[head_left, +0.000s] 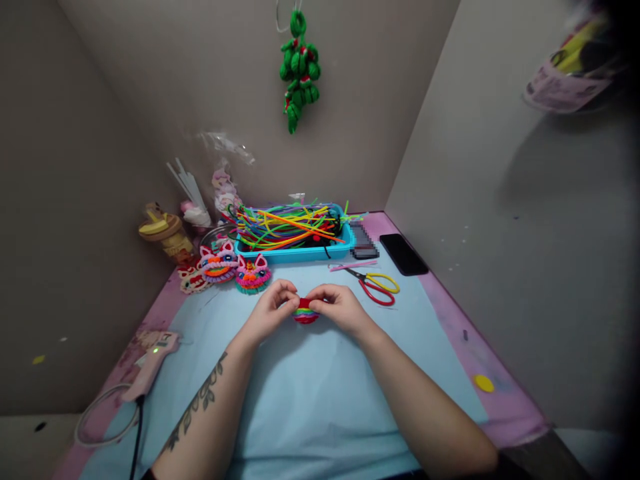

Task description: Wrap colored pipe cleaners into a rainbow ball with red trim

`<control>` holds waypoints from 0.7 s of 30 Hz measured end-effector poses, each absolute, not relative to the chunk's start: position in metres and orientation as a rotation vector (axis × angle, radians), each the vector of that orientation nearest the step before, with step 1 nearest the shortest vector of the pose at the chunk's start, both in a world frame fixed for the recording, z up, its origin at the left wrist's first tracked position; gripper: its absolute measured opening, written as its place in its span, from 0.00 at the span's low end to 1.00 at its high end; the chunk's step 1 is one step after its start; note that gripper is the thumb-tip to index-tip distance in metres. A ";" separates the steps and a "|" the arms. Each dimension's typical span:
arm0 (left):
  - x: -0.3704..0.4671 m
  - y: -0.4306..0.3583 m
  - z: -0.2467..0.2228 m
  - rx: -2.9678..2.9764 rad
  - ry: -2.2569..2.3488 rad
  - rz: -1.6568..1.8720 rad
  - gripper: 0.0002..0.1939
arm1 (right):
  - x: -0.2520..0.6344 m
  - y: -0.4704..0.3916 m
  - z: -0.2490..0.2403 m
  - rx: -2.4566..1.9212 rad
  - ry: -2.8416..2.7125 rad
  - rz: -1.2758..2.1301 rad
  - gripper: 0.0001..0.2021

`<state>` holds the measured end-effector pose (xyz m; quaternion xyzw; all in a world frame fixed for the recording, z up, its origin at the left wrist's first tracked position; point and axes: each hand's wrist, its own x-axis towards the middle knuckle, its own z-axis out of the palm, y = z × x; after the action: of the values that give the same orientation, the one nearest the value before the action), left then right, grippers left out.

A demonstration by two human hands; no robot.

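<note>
A small rainbow-striped piece (306, 312), red at its top and bottom edges, is held between my two hands above the blue cloth. My left hand (276, 308) pinches its left side with thumb and fingers. On the other side, my right hand (336, 307) pinches the right edge the same way. Just beyond my left hand sits a pink lion-like head (253, 275) made of fuzzy stems, with a second colourful head (219, 263) beside it. Scissors (376, 287) with one yellow and one red handle lie to the right of my right hand.
A blue tray (300, 254) of coloured stems stands at the back. A black phone (403, 254) lies back right. At left rests a pink glue gun (153, 363) with its cable. A yellow disc (484, 383) lies right. Green decoration (299, 70) hangs on the wall.
</note>
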<state>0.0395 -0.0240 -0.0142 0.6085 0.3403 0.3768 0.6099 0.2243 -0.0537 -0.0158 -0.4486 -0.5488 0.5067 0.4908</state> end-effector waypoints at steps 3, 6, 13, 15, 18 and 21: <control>0.039 -0.024 -0.015 1.454 0.797 0.871 0.13 | 0.224 -0.054 -0.016 -1.085 -1.358 1.227 0.08; 0.038 -0.024 -0.015 1.470 0.788 0.872 0.13 | 0.224 -0.055 -0.015 -1.108 -1.392 1.216 0.08; 0.038 -0.025 -0.014 1.463 0.794 0.869 0.14 | 0.225 -0.054 -0.013 -1.126 -1.435 1.185 0.07; 0.039 -0.025 -0.014 1.461 0.792 0.862 0.14 | 0.225 -0.054 -0.013 -1.136 -1.452 1.170 0.06; 0.040 -0.025 -0.013 1.448 0.794 0.868 0.14 | 0.225 -0.054 -0.014 -1.133 -1.457 1.155 0.06; 0.040 -0.025 -0.012 1.402 0.803 0.922 0.15 | 0.228 -0.051 -0.015 -1.051 -1.376 1.160 0.13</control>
<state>0.0401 -0.0248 -0.0124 0.6040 0.3461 0.3974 0.5978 0.2284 -0.0512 -0.0148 -0.4353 -0.5702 0.4806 0.5044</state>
